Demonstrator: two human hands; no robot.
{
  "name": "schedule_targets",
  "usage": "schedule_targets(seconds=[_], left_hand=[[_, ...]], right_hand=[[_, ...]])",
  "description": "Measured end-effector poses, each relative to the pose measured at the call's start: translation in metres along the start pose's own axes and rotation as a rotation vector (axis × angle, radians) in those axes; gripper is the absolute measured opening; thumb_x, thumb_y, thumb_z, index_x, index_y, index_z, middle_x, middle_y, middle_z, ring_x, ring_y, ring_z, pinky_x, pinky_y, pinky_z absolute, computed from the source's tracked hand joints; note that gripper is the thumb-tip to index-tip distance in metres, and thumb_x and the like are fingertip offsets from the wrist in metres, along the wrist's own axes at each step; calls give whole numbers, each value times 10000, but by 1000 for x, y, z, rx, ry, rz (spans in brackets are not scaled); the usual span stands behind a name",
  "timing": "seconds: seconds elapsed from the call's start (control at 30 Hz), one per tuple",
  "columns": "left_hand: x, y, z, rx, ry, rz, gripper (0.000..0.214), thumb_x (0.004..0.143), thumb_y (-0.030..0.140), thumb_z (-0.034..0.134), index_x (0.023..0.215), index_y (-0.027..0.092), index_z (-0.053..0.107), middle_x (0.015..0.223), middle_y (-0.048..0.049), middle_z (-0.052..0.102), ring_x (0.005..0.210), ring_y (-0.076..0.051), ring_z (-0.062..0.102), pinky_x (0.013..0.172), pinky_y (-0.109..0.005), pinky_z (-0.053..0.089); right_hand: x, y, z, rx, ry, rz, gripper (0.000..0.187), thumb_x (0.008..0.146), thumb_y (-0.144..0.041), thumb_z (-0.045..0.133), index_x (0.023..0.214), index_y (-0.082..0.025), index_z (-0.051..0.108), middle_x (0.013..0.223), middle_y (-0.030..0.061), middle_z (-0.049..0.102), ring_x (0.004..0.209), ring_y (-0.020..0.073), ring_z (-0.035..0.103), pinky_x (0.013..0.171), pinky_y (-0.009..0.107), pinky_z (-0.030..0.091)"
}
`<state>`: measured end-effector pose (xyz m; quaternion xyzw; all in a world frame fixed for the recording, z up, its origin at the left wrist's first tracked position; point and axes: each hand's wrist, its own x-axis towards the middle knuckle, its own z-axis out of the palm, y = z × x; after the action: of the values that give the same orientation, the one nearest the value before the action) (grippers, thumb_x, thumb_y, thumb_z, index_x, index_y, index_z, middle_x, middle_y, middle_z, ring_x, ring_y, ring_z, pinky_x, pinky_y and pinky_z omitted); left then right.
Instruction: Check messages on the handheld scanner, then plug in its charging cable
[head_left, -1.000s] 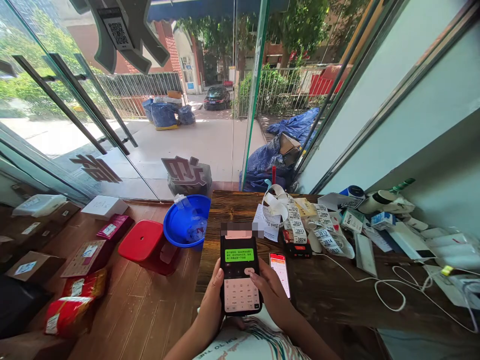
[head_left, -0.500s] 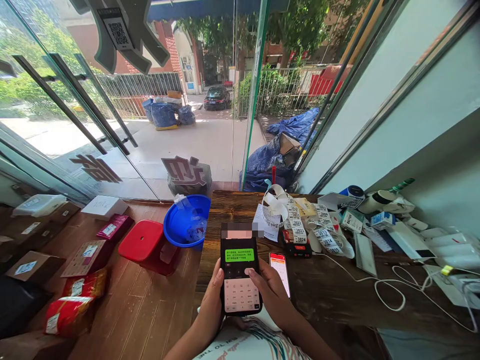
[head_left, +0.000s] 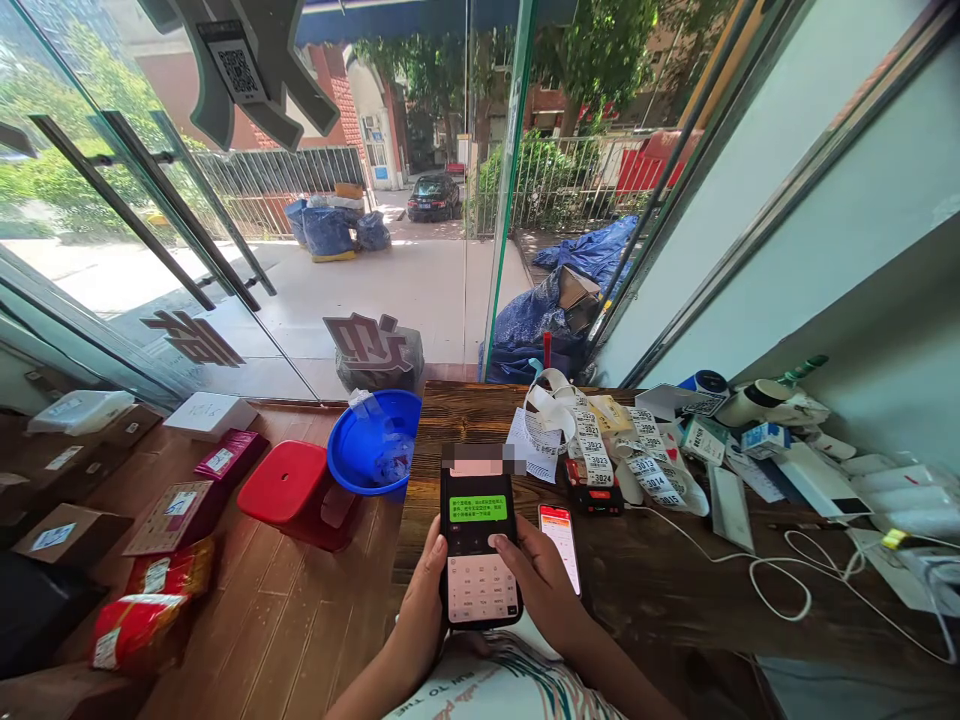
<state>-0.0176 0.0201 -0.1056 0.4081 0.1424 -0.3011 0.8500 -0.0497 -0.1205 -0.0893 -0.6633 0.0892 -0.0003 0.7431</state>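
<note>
Typing on a smartphone (head_left: 480,545) held upright at the desk's near-left edge | left hand (head_left: 421,605) clamped around its left side | right hand (head_left: 541,585) cups its right side, thumb moved up from keypad to send button | second phone (head_left: 560,545) lies just right

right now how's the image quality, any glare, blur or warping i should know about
Head view: strong wide-angle warping bends the door handles and the window frame. The sunlit pavement outside is nearly blown out, while the wooden desk sits in dimmer shade. The phone held by the left hand and right hand is sharp, but a pixelated patch masks its top edge.
</note>
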Motion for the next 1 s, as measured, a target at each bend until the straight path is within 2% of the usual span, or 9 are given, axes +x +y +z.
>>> schedule_targets(seconds=[0.1, 0.23, 0.3, 0.4, 0.5, 0.6, 0.73, 0.9, 1.0], left_hand=[[-1, 2, 3, -15, 27, 4, 787, 754, 426, 681, 1416, 256, 291, 1293, -65, 585, 1209, -287, 508, 908, -372, 526], [-6, 4, 8, -14, -10, -105, 709, 787, 444, 636, 1404, 294, 321, 1289, -64, 586, 1178, -317, 533, 855, -419, 559], [-6, 5, 8, -9, -22, -115, 672, 783, 435, 644, 1381, 295, 371, 1262, -59, 605, 1178, -322, 532, 851, -419, 565], [-5, 8, 6, 7, -24, -104, 652, 750, 414, 683, 1342, 297, 434, 1239, -40, 621, 1201, -315, 511, 840, -387, 575], [-3, 10, 3, 45, -51, -123, 677, 706, 405, 726, 1321, 293, 465, 1242, -52, 617, 1166, -335, 535, 739, -373, 604], [-3, 9, 2, 64, -60, -127, 729, 709, 475, 701, 1355, 296, 415, 1241, -94, 607, 1049, -343, 605, 555, -324, 598], [-4, 4, 5, 86, -42, -110, 795, 740, 567, 620, 1410, 311, 278, 1191, -121, 626, 838, -310, 672, 328, -245, 490], [-6, 3, 7, 138, -21, -73, 812, 742, 601, 593, 1395, 238, 276, 991, -106, 693, 639, -267, 671, 285, -254, 468], [-6, 3, 6, 145, 1, -70, 844, 720, 585, 630, 1399, 236, 272, 1035, -110, 688, 668, -261, 676, 311, -248, 490]], right_hand=[[-1, 2, -1, 15, 14, -16, 373, 857, -489, 505, 1058, -207, 643, 1006, 71, 704, 913, 246, 632, 763, 334, 508], [-1, 8, 0, 41, 53, -24, 456, 861, -568, 437, 1076, -227, 649, 1046, 85, 701, 974, 270, 628, 808, 359, 520], [-1, 12, -1, 10, 29, -50, 499, 900, -560, 353, 1162, -214, 598, 1099, 109, 679, 996, 268, 619, 827, 372, 514], [-2, 20, -6, -127, 86, -259, 534, 934, -536, 263, 1359, -240, 395, 1294, 123, 552, 1143, 265, 537, 912, 398, 470], [-4, 25, -14, -392, 142, -524, 573, 920, -572, 227, 1423, -301, 273, 1449, 92, 340, 1313, 302, 338, 1000, 464, 386], [-5, 23, -19, -587, 99, -617, 584, 908, -599, 182, 1401, -324, 336, 1473, 71, 226, 1334, 341, 247, 1021, 530, 315], [-6, 21, -20, -629, 109, -624, 586, 909, -594, 189, 1404, -319, 340, 1483, 72, 179, 1323, 359, 229, 1012, 564, 287], [-11, 27, -20, -494, 103, -679, 484, 922, -558, 236, 1176, -366, 601, 1446, 26, 256, 1294, 344, 287, 1012, 548, 308], [-13, 29, -21, -519, 98, -695, 482, 928, -540, 233, 1224, -352, 563, 1441, 38, 261, 1296, 343, 273, 1027, 573, 280]])
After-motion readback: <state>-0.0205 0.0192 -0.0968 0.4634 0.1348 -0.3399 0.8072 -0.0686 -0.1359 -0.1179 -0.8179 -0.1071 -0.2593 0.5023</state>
